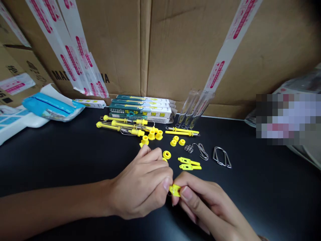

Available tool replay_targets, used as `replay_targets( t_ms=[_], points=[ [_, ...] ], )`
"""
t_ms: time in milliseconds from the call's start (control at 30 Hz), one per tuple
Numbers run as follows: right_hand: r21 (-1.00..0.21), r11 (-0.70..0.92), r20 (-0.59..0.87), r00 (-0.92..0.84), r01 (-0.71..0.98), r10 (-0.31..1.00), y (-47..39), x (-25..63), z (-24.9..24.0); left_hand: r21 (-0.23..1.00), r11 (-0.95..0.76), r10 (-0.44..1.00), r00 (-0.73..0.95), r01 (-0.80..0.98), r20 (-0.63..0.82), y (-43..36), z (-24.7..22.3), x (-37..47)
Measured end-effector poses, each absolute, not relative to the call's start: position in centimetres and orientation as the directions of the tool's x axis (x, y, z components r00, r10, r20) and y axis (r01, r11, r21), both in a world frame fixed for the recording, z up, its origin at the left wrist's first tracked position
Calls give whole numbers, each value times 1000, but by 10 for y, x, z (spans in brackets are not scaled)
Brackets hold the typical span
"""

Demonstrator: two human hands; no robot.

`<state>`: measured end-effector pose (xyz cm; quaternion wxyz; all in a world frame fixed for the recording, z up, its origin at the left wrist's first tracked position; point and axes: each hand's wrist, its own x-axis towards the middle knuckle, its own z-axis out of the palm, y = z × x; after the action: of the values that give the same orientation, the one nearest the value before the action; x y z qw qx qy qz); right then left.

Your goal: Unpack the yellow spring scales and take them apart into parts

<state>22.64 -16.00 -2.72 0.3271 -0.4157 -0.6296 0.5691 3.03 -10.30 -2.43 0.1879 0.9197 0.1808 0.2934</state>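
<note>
My right hand (200,202) pinches a small flat yellow plastic piece (176,190) with holes between thumb and forefinger. Against its looped end, my left hand (144,184) is closed with fingers curled; a bit of thin metal wire shows at the loop, but what lies inside the fist is hidden. Beyond the hands lie two matching yellow pieces (190,164), yellow ring caps (167,154), small yellow plugs (176,141), coil springs (188,148), wire hooks (203,152) and larger bent wire loops (222,157).
Assembled yellow spring scales (120,128) lie before stacked printed boxes (142,108). Clear tubes (194,108) lean on the cardboard wall (180,50). At left are a blue wipes packet (54,105) and a white plastic object (22,122); a plastic-wrapped item (301,83), partly blurred, stands right.
</note>
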Motion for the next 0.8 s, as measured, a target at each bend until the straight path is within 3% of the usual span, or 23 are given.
replay_targets(
  t_ms=[500,800],
  points=[
    [-972,-232,-212,-497,21,842,-159,226,-31,374,-903,406,703,211,584,-103,-35,29],
    [-922,227,103,-365,315,925,-163,228,-24,233,-911,412,706,341,577,-105,-33,33]
  ],
)
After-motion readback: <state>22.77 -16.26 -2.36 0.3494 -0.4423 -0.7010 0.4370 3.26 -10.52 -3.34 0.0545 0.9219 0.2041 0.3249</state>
